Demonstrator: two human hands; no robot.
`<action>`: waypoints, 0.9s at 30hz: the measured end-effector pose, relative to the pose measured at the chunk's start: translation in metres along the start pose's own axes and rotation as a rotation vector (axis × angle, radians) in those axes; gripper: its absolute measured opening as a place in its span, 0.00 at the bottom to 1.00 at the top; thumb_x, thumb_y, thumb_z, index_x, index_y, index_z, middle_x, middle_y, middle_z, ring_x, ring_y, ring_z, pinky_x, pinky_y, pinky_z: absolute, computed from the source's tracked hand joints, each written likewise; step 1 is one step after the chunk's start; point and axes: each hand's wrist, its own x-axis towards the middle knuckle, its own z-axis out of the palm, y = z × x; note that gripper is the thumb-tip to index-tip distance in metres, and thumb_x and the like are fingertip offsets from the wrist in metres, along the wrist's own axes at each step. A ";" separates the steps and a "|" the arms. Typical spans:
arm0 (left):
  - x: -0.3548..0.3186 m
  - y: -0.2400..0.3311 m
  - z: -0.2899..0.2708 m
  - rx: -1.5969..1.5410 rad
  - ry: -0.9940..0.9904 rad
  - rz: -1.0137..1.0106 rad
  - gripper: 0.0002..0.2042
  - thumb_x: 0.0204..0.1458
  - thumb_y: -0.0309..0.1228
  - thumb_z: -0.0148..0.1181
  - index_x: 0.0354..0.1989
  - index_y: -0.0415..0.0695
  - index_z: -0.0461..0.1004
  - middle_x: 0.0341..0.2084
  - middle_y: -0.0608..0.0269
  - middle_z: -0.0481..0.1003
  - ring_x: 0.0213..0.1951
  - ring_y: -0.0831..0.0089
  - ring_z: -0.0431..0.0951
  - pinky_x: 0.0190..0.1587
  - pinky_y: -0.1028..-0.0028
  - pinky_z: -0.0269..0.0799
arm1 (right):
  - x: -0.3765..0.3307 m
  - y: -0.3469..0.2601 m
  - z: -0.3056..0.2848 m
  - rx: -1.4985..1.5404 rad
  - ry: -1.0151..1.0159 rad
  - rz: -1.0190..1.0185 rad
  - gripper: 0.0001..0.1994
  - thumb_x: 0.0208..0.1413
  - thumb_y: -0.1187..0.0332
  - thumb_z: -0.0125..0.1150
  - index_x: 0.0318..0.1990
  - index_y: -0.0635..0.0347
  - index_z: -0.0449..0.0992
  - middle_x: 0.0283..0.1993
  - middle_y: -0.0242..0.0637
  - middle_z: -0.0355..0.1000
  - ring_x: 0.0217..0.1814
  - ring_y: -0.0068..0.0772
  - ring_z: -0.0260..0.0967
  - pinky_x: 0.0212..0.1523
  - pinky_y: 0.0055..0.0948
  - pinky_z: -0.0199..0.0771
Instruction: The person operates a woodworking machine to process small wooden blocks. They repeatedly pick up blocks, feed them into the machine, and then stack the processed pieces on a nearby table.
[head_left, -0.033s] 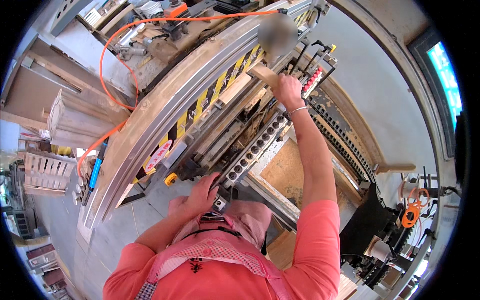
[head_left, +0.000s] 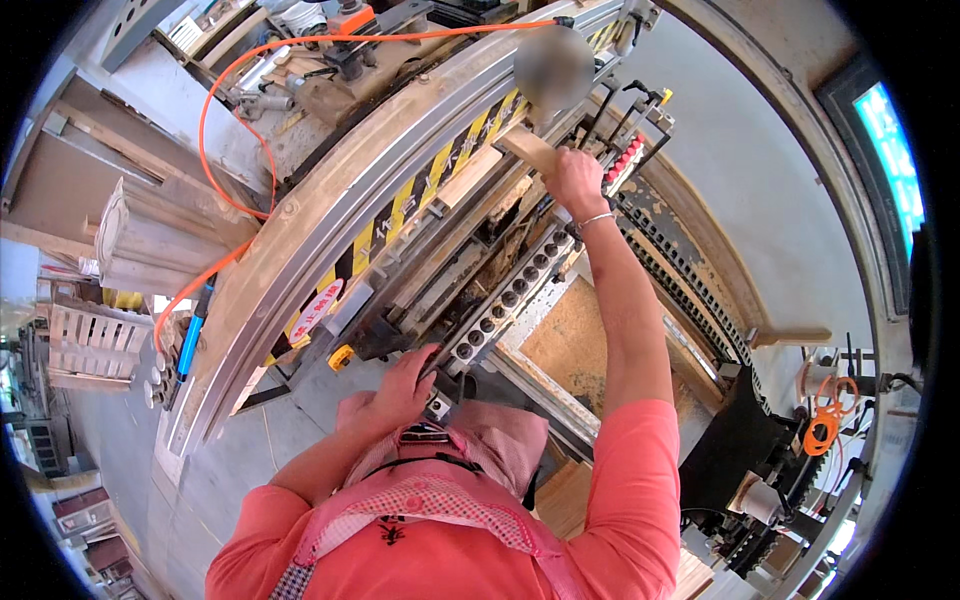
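Note:
My right hand (head_left: 575, 180) is stretched far forward and grips the end of a light wooden block (head_left: 528, 148) against the machine's long beam with yellow-black stripes (head_left: 400, 212). My left hand (head_left: 400, 385) lies close to my body, fingers spread on the near end of a metal bar with a row of round drill spindles (head_left: 500, 300). It holds nothing. A blurred round patch hides what lies just beyond the block.
An orange hose (head_left: 215, 120) loops over the machine's far side. A black cable chain (head_left: 690, 290) runs along the right, next to a sawdust-covered panel (head_left: 570, 345). Wooden pallets (head_left: 90, 345) stand at the left. An orange coiled cable (head_left: 825, 430) hangs at the lower right.

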 end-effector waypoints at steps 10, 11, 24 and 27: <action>0.005 0.037 -0.016 0.103 -0.106 -0.175 0.23 0.50 0.25 0.50 0.57 0.43 0.58 0.43 0.42 0.69 0.45 0.45 0.69 0.48 0.58 0.65 | -0.002 -0.001 0.002 0.027 0.060 -0.014 0.09 0.38 0.67 0.59 0.28 0.62 0.76 0.31 0.47 0.75 0.39 0.46 0.73 0.37 0.37 0.76; 0.004 0.036 -0.015 0.111 -0.096 -0.153 0.23 0.50 0.25 0.50 0.57 0.43 0.58 0.43 0.42 0.69 0.45 0.45 0.69 0.47 0.58 0.65 | -0.003 -0.001 0.001 0.024 0.049 -0.010 0.09 0.38 0.67 0.59 0.28 0.62 0.77 0.31 0.47 0.75 0.39 0.46 0.73 0.37 0.37 0.76; -0.006 -0.008 0.001 0.039 0.003 0.066 0.21 0.50 0.26 0.50 0.55 0.39 0.60 0.44 0.44 0.69 0.45 0.46 0.69 0.48 0.58 0.65 | -0.001 -0.016 -0.007 -0.020 -0.041 0.072 0.10 0.42 0.66 0.59 0.33 0.60 0.78 0.35 0.44 0.76 0.42 0.45 0.73 0.41 0.37 0.76; -0.004 -0.014 0.000 0.066 0.012 0.134 0.21 0.50 0.26 0.50 0.55 0.39 0.60 0.45 0.44 0.69 0.45 0.46 0.69 0.49 0.58 0.64 | -0.008 -0.018 -0.016 0.008 -0.073 0.100 0.12 0.42 0.68 0.59 0.37 0.61 0.76 0.40 0.44 0.74 0.47 0.44 0.70 0.44 0.37 0.74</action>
